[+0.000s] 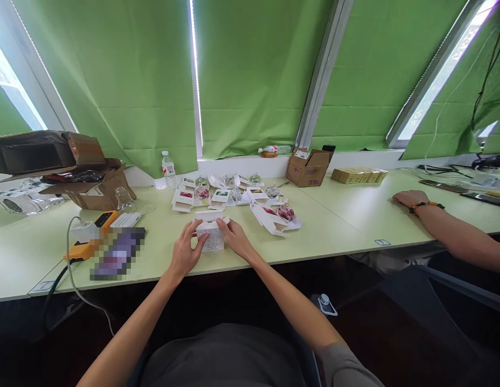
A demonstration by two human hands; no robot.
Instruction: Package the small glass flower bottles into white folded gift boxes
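A small white box [211, 235] stands on the pale green table [338, 226], its top flap up. My left hand [185, 251] grips its left side with thumb and fingers. My right hand [236, 237] holds its right side, with the thumb at the top flap. Behind it lie several open white cartons [184, 199] and round glass ornaments [285, 213], one with red inside on an unfolded carton.
Left of the box lie a pixelated phone [117, 252], an orange device [81, 250] and a white cable. Open brown cardboard boxes [88, 185] stand far left, another [308, 167] at the back. A water bottle [168, 169] stands nearby. Another person's forearm [447, 226] rests at right.
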